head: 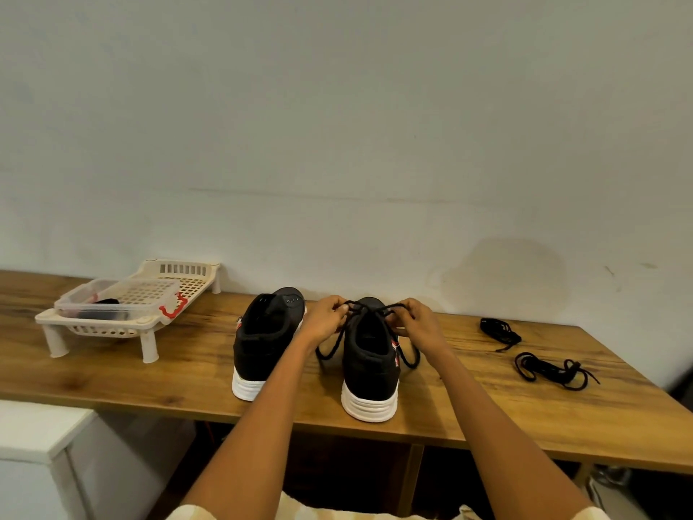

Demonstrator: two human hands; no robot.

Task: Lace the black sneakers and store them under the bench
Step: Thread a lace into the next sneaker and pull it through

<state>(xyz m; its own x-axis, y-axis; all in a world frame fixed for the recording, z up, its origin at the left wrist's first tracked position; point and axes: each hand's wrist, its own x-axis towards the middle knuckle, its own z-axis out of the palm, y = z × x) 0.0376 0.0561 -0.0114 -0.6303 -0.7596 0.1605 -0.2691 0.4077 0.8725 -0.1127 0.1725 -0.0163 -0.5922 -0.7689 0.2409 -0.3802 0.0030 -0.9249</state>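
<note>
Head view, right sneaker [369, 364] on the wooden bench [187, 373], heel toward the camera, left hand [325, 320] and right hand [420, 321] each pinching its black lace [365, 311] above the tongue, left sneaker [262, 332] just left of it, unlaced, two loose laces [500, 331] well right, white rack [123, 313] far left

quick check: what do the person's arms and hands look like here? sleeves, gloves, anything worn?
Both forearms are bare from wrist to the bottom frame edge. The left hand and right hand wear no gloves; no rings, watch or wristbands are visible. Only a cream, light-patterned garment shows at the bottom edge, near the upper arms.
</note>
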